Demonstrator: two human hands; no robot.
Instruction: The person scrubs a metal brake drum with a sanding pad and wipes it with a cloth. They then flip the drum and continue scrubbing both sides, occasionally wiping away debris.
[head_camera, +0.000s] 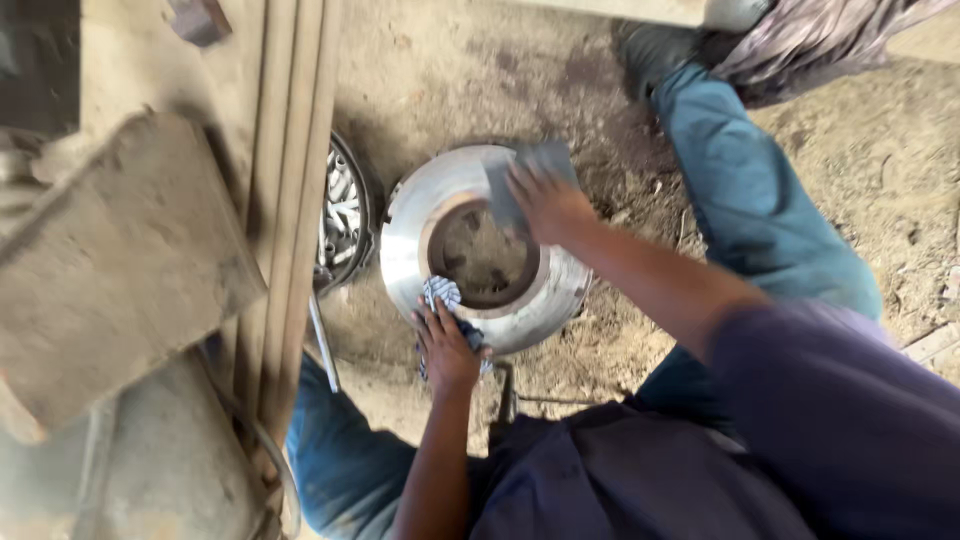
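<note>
Head view: right hand (548, 205) presses sandpaper (530, 165) on disc (410, 235) rim.

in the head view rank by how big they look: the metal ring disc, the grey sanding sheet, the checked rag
1. Metal ring disc, clearly the largest.
2. Grey sanding sheet under the right hand.
3. Checked rag under the left hand.

Both hands cover part of the sheet and rag, so ranks 2 and 3 are unsure.

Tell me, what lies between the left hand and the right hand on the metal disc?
In the head view, the disc's round central opening lies between them. The left hand presses a patterned cloth on the metal disc; the right hand holds a grey sheet.
</note>
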